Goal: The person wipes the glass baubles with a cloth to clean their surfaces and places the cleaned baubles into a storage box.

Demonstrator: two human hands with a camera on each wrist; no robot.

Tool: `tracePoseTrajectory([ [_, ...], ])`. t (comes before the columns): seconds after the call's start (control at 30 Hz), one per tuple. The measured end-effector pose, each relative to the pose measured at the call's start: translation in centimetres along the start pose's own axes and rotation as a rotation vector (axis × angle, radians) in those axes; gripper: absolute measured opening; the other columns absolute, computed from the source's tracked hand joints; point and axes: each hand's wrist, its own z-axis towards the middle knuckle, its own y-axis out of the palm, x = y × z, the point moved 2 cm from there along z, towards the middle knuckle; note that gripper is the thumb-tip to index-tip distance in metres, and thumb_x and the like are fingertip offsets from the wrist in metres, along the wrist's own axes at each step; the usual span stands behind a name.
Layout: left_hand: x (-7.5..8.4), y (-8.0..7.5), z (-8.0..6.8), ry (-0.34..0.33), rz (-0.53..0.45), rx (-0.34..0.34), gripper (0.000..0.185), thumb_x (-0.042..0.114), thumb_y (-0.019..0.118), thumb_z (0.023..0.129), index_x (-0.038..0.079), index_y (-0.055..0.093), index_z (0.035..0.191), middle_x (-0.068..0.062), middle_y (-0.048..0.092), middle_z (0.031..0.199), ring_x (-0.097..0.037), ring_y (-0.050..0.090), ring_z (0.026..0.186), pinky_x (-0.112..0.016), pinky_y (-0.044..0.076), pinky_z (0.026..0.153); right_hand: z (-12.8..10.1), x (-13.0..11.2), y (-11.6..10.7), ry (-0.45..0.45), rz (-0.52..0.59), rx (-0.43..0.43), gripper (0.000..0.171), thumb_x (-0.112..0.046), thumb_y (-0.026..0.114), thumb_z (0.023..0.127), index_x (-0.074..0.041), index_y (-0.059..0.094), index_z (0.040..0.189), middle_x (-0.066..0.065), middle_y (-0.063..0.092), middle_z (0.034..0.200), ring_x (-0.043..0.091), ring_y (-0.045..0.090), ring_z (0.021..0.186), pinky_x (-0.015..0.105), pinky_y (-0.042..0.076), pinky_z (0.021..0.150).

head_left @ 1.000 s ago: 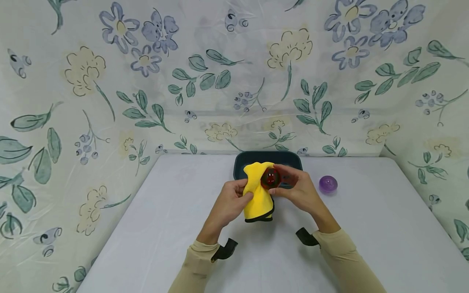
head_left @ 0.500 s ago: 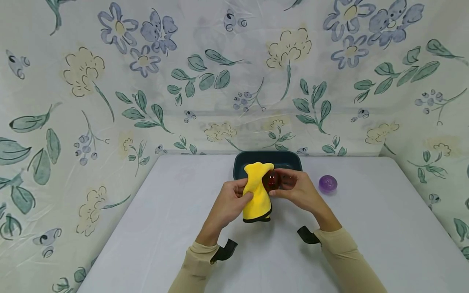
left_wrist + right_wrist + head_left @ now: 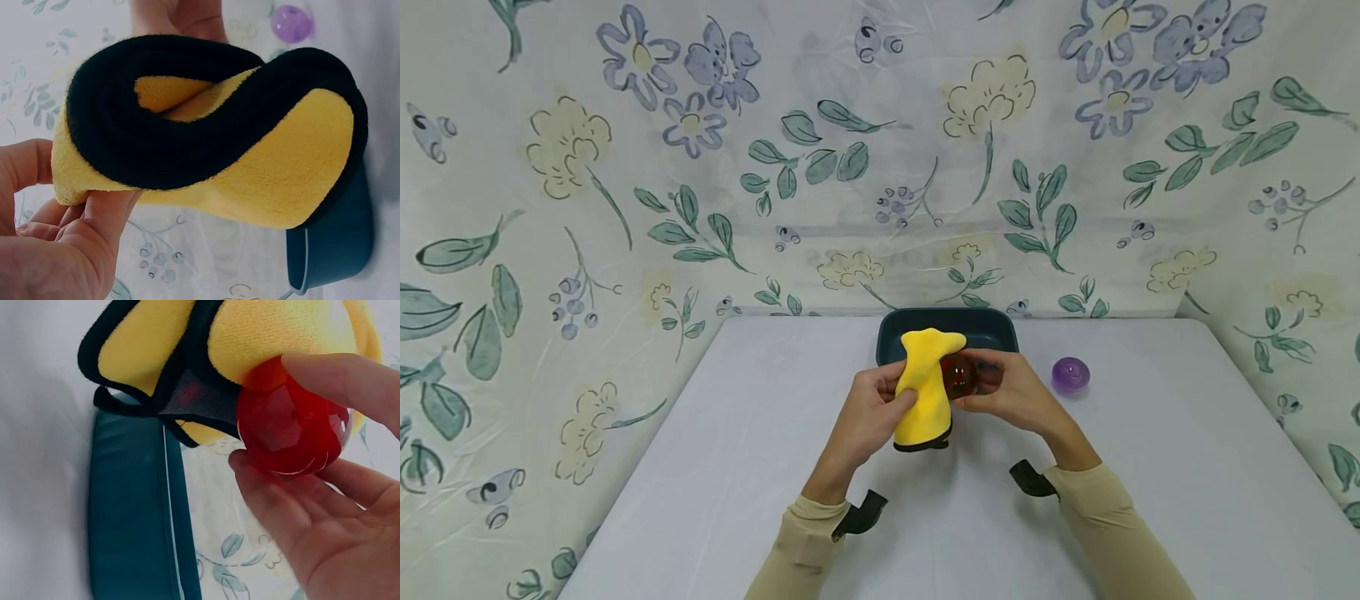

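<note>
A yellow cloth with a black border [image 3: 922, 408] hangs folded from my left hand [image 3: 872, 410], which pinches its left side between thumb and fingers. In the left wrist view the cloth's [image 3: 300, 162] black edge curls in an S shape. My right hand [image 3: 1011, 387] grips a clear red ball [image 3: 959, 377] by thumb and fingertips. The ball [image 3: 290, 425] touches the cloth's right side in the right wrist view. Part of the ball is hidden behind the cloth in the head view.
Behind the hands stands a dark teal tray [image 3: 891, 337], partly covered by the cloth. A clear purple ball [image 3: 1071, 376] lies on the white table [image 3: 737, 467] to the right of the tray. A flowered sheet [image 3: 820, 208] hangs behind the table.
The red ball and my right hand have shifted slightly right and down. The cloth's top now points further right, and its lower edge has drawn a little left. My left hand hardly moves.
</note>
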Motion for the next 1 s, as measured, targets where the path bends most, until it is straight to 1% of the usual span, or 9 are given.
tracePoseTrajectory([
  [0.1,-0.1,-0.1,0.0,0.001,-0.016,0.004,0.046,0.001,0.060,0.098,-0.004,0.056,0.143,-0.022,0.070,0.132,-0.035,0.073,0.112,-0.050,0.060,0.098,0.0,0.0,0.0,-0.027,-0.026,0.001,0.065,-0.008,0.086,0.081,-0.001,0.060,0.140,0.019,0.069,0.132,0.028,0.074,0.105,0.035,0.062,0.094],
  [0.2,0.0,-0.2,0.0,0.005,-0.023,0.006,0.046,0.001,0.060,0.098,-0.004,0.056,0.144,-0.022,0.069,0.132,-0.036,0.073,0.112,-0.050,0.060,0.098,-0.1,0.0,-0.1,-0.043,-0.037,-0.002,0.064,-0.010,0.086,0.081,-0.002,0.062,0.139,0.017,0.071,0.129,0.026,0.073,0.105,0.038,0.062,0.096],
  [0.43,0.1,-0.6,0.0,0.010,-0.027,0.009,0.046,0.002,0.060,0.098,-0.004,0.056,0.144,-0.023,0.070,0.131,-0.035,0.073,0.109,-0.049,0.061,0.096,0.0,-0.1,0.0,-0.012,0.002,-0.044,0.062,-0.009,0.086,0.081,-0.002,0.063,0.138,0.017,0.071,0.128,0.027,0.071,0.106,0.044,0.061,0.098],
  [0.53,0.0,-0.8,0.0,0.008,-0.018,0.021,0.046,0.002,0.061,0.098,-0.004,0.056,0.143,-0.023,0.071,0.129,-0.034,0.074,0.106,-0.048,0.062,0.094,-0.1,-0.1,0.1,0.006,0.010,-0.058,0.061,-0.009,0.087,0.080,-0.004,0.065,0.136,0.014,0.071,0.127,0.026,0.069,0.105,0.043,0.060,0.100],
  [0.63,0.0,-1.1,0.0,0.008,-0.007,0.038,0.045,0.003,0.061,0.098,-0.004,0.058,0.142,-0.022,0.072,0.127,-0.032,0.075,0.102,-0.047,0.063,0.091,-0.1,-0.3,0.4,0.015,0.017,-0.080,0.061,-0.008,0.087,0.080,-0.004,0.065,0.136,0.014,0.069,0.127,0.026,0.068,0.105,0.040,0.060,0.099],
  [0.77,0.1,-1.3,0.0,0.009,0.002,0.051,0.044,0.003,0.061,0.097,-0.003,0.060,0.141,-0.021,0.073,0.125,-0.030,0.075,0.098,-0.046,0.064,0.090,-0.2,-0.5,0.7,0.001,0.019,-0.105,0.062,-0.009,0.087,0.080,-0.001,0.063,0.136,0.018,0.065,0.130,0.026,0.068,0.103,0.038,0.062,0.097],
  [0.9,0.2,-1.4,0.1,0.010,0.008,0.056,0.043,0.003,0.061,0.097,-0.003,0.060,0.140,-0.021,0.073,0.124,-0.029,0.074,0.097,-0.045,0.064,0.090,-0.2,-0.6,0.9,-0.011,0.030,-0.110,0.061,-0.009,0.086,0.080,-0.001,0.063,0.136,0.019,0.064,0.131,0.027,0.068,0.100,0.035,0.063,0.094],
  [1.0,0.2,-1.4,0.1,0.012,0.012,0.057,0.043,0.003,0.061,0.097,-0.003,0.061,0.140,-0.021,0.073,0.124,-0.028,0.074,0.096,-0.045,0.064,0.089,-0.3,-0.7,1.0,-0.013,0.035,-0.108,0.061,-0.009,0.086,0.080,-0.001,0.063,0.136,0.019,0.064,0.131,0.026,0.068,0.101,0.033,0.063,0.093],
])
